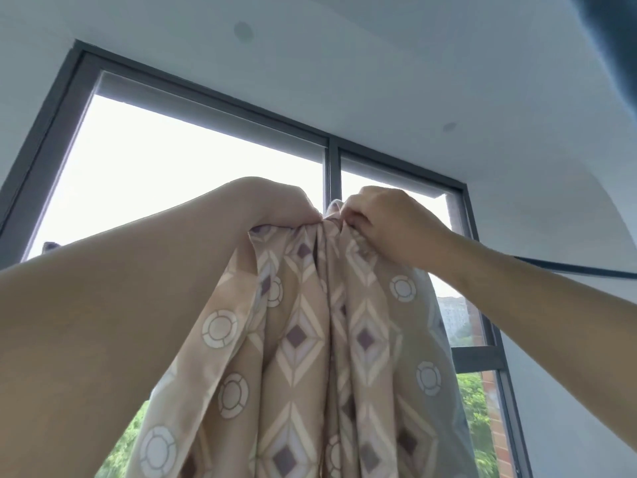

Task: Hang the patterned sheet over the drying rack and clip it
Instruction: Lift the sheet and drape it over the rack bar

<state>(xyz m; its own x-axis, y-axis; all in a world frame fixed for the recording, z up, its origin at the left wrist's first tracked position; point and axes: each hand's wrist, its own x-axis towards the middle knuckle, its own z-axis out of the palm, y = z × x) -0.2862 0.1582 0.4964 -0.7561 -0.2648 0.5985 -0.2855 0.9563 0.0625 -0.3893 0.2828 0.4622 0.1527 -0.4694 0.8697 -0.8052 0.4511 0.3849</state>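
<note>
Overhead at the window (206,174), the left hand (275,205) clutches the sheet's (303,339) bunched top, knuckles hidden; the right hand's (389,225) fingers (358,215) pinch its edge. Loosening either grip may drop the sheet.

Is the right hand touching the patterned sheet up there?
Touching. The head view shows the right hand with its fingers curled into the bunched top of the patterned sheet, pinching the cloth.
</note>
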